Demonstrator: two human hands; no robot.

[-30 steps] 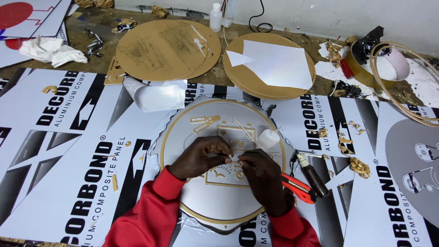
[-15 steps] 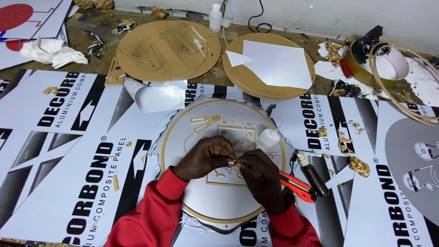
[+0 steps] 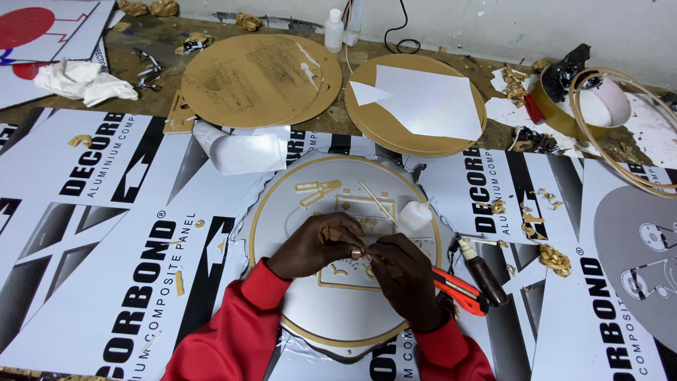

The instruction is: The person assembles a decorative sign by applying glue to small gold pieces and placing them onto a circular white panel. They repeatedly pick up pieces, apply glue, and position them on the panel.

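Both hands meet over the middle of a round silver plate (image 3: 338, 317) with a gold rim. The left hand (image 3: 317, 243) curls in from the left, knuckles up. The right hand (image 3: 405, 279) curls in from the right. Their fingertips touch, and each grip is pressed together on a tiny bit (image 3: 361, 251) that is too small to make out. Both arms wear red sleeves (image 3: 233, 339).

The plate lies flat on the surface, on top of big white printed panels (image 3: 106, 233). Small gold cut-out shapes (image 3: 317, 192) lie on the top part of the plate. One small white bottle (image 3: 415, 215) lies on the plate's right edge, just beside the right hand. One red knife (image 3: 458, 291) lies right of that hand, partly under the wrist. One dark tool (image 3: 483, 271) lies next to the knife.

Farther back are two round brown boards (image 3: 261, 77). The right one has white paper (image 3: 430, 102) on it. One white bottle (image 3: 333, 29) stands between them by the wall. One white rag (image 3: 84, 81) sits at the far left. One roll of gold strip (image 3: 613, 106) sits at the far right. Gold scraps (image 3: 553, 259) are scattered on the panels.
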